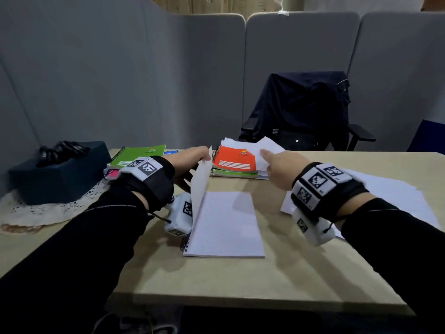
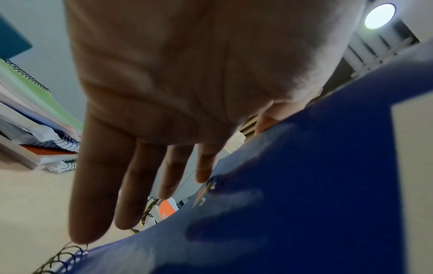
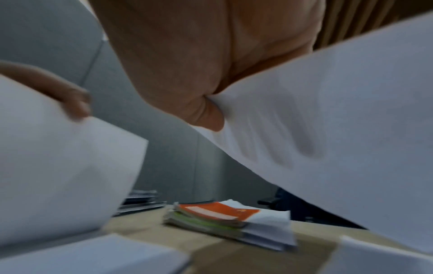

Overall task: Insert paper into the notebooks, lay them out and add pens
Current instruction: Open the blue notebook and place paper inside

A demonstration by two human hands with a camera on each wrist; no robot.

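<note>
A spiral notebook [image 1: 226, 225] lies open in the middle of the table [image 1: 265, 280], showing a blank lined page. My left hand [image 1: 192, 162] holds its blue cover [image 2: 316, 176] upright by the top edge, thumb hooked over it and fingers [image 2: 100, 185] straight. The cover's white inner side [image 3: 58, 166] faces right. My right hand [image 1: 277, 167] pinches a loose white sheet [image 1: 269, 148] in the air just beyond the open notebook. Its thumb [image 3: 211, 118] is under the sheet [image 3: 328, 129].
Behind the hands lies an orange-topped notebook stack [image 1: 234, 160] with papers sticking out. A green-topped stack [image 1: 139, 154] sits back left. Black pens [image 1: 62, 150] lie on a dark box [image 1: 60, 179] at the far left. Loose paper [image 1: 390, 191] lies at right; a chair [image 1: 305, 112] stands beyond.
</note>
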